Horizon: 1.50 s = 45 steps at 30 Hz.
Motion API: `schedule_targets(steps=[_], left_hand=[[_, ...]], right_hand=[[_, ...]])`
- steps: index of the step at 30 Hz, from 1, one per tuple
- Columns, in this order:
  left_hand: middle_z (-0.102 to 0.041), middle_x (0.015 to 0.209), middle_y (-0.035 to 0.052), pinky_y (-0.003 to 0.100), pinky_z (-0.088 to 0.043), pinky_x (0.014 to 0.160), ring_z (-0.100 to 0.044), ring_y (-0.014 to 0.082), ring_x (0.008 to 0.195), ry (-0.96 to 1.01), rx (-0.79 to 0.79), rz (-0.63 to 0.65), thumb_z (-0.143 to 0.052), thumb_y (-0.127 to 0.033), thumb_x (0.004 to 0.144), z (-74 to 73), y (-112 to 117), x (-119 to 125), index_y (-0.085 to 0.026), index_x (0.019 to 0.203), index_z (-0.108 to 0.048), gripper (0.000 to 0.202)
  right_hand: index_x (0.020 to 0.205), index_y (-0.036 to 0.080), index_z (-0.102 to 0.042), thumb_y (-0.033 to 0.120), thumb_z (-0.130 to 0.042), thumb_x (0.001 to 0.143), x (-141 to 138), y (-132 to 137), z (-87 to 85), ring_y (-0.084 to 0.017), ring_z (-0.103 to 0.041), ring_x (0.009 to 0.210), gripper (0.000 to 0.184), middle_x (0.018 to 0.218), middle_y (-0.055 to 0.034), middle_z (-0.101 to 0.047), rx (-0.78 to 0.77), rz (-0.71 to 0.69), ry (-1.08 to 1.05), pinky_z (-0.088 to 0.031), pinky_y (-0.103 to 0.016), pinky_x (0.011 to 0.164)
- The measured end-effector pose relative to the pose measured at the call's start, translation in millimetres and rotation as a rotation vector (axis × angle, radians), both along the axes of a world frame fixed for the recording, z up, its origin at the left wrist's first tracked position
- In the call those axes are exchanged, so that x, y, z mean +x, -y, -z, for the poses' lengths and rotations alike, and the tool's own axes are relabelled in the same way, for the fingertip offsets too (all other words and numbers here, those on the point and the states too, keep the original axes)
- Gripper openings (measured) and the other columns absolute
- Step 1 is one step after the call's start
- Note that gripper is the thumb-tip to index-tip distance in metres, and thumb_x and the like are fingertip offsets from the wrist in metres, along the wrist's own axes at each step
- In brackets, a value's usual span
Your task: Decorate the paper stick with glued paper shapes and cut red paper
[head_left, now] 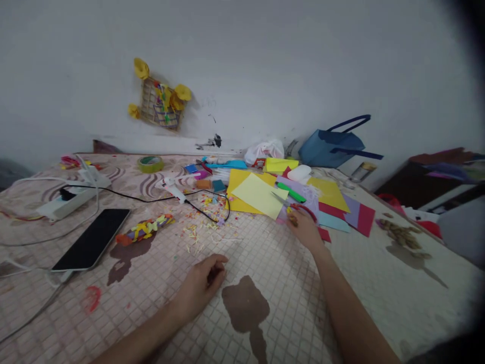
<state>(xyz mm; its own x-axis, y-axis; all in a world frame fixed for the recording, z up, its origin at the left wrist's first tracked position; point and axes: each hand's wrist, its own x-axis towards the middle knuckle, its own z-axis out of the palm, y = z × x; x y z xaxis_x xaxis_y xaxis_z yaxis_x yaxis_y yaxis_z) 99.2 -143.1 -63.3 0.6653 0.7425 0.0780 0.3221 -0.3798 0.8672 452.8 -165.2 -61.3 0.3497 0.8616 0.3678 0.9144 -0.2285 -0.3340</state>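
Observation:
My right hand reaches forward to the pile of coloured paper sheets and closes on the red handles of a pair of scissors, whose blade lies over the pale yellow sheet. My left hand rests on the patterned bedsheet with its fingers curled in, and nothing shows in it. Paper scraps are scattered just ahead of it. A paper-wrapped coloured roll lies to its left.
A black phone lies at the left, with a white power strip and cables behind it. A glue gun, green tape roll, green marker, white plastic bag and blue bag sit further back. A paper craft hangs on the wall.

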Motion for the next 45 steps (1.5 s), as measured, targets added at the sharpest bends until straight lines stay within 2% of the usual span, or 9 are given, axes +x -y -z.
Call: schedule_targets(steps=[5,11,16,21,24,27,30,40,45], left_hand=[[-0.064,0.080,0.0009,0.024,-0.044,0.063,-0.058,0.0126,0.070,-0.008,0.026,0.027,-0.045,-0.024,0.085,1.2,-0.8,-1.1,-0.019,0.100,-0.055,0.018],[-0.063,0.078,0.0006,0.023,-0.042,0.060,-0.055,0.0117,0.065,-0.012,0.066,0.021,-0.046,-0.024,0.084,0.8,0.2,-1.5,-0.019,0.097,-0.056,0.017],[-0.063,0.076,0.0012,0.023,-0.040,0.059,-0.054,0.0116,0.063,-0.013,0.053,0.021,-0.046,-0.023,0.084,-3.2,0.9,-0.7,-0.018,0.096,-0.058,0.018],[-0.063,0.076,0.0018,0.023,-0.040,0.058,-0.054,0.0118,0.064,-0.008,0.008,0.010,-0.047,-0.022,0.082,-4.8,0.1,0.1,-0.017,0.093,-0.059,0.017],[-0.063,0.076,0.0026,0.023,-0.041,0.059,-0.054,0.0123,0.065,-0.009,-0.029,-0.003,-0.047,-0.021,0.081,-4.9,-0.5,0.4,-0.017,0.092,-0.060,0.018],[-0.063,0.073,0.0024,0.022,-0.041,0.058,-0.055,0.0127,0.064,-0.007,-0.070,-0.009,-0.046,-0.018,0.081,-4.0,-1.4,1.4,-0.017,0.090,-0.061,0.018],[-0.062,0.071,0.0021,0.022,-0.041,0.057,-0.055,0.0127,0.064,-0.005,-0.090,-0.015,-0.045,-0.019,0.081,-2.4,-2.1,3.1,-0.017,0.086,-0.061,0.016],[-0.063,0.073,0.0016,0.022,-0.043,0.061,-0.057,0.0132,0.067,-0.059,-0.106,0.009,-0.045,-0.027,0.085,-1.2,-3.5,3.1,-0.019,0.083,-0.061,0.017],[-0.062,0.076,0.0016,0.023,-0.042,0.061,-0.055,0.0137,0.068,-0.020,-0.081,0.020,-0.045,-0.032,0.086,-3.7,-4.4,-2.7,-0.021,0.087,-0.059,0.018]], right_hand=[[0.081,0.017,-0.061,0.025,-0.056,0.075,-19.3,-4.3,2.4,-0.025,-0.051,0.101,0.011,0.096,-0.0108,-0.061,-0.089,-0.008,0.159,-0.039,-0.033,0.085],[0.080,0.015,-0.060,0.023,-0.048,0.081,-42.6,-9.7,4.5,-0.026,-0.053,0.091,0.014,0.090,-0.0132,-0.060,-0.108,0.082,0.251,-0.038,-0.032,0.071],[0.073,0.016,-0.056,0.017,-0.044,0.081,-37.1,-10.7,5.0,-0.024,-0.056,0.081,0.015,0.083,-0.0124,-0.062,-0.100,0.081,0.242,-0.036,-0.030,0.063],[0.069,0.019,-0.051,0.020,-0.048,0.079,-20.4,-4.5,-3.4,-0.019,-0.056,0.065,0.010,0.068,-0.0056,-0.060,-0.080,0.039,0.150,-0.036,-0.028,0.056],[0.075,0.020,-0.050,0.027,-0.047,0.083,-16.2,0.0,-11.7,-0.016,-0.057,0.061,0.011,0.066,-0.0016,-0.060,-0.023,-0.097,-0.099,-0.041,-0.027,0.057],[0.080,0.021,-0.049,0.035,-0.046,0.086,-21.8,-0.5,-14.9,-0.014,-0.056,0.055,0.016,0.062,0.0009,-0.059,0.111,-0.266,-0.663,-0.044,-0.026,0.054],[0.075,0.021,-0.049,0.038,-0.054,0.083,-31.7,-5.6,-12.1,-0.012,-0.052,0.048,0.019,0.056,0.0027,-0.057,0.212,-0.278,-1.053,-0.043,-0.025,0.048],[0.073,0.021,-0.047,0.046,-0.057,0.079,-43.3,-11.4,-4.5,-0.009,-0.047,0.045,0.027,0.056,0.0050,-0.051,0.254,-0.213,-1.282,-0.038,-0.021,0.042],[0.071,0.020,-0.048,0.045,-0.055,0.082,-88.2,-3.2,-8.2,-0.009,-0.045,0.046,0.028,0.056,0.0042,-0.050,0.132,-0.319,-1.320,-0.037,-0.021,0.043]])
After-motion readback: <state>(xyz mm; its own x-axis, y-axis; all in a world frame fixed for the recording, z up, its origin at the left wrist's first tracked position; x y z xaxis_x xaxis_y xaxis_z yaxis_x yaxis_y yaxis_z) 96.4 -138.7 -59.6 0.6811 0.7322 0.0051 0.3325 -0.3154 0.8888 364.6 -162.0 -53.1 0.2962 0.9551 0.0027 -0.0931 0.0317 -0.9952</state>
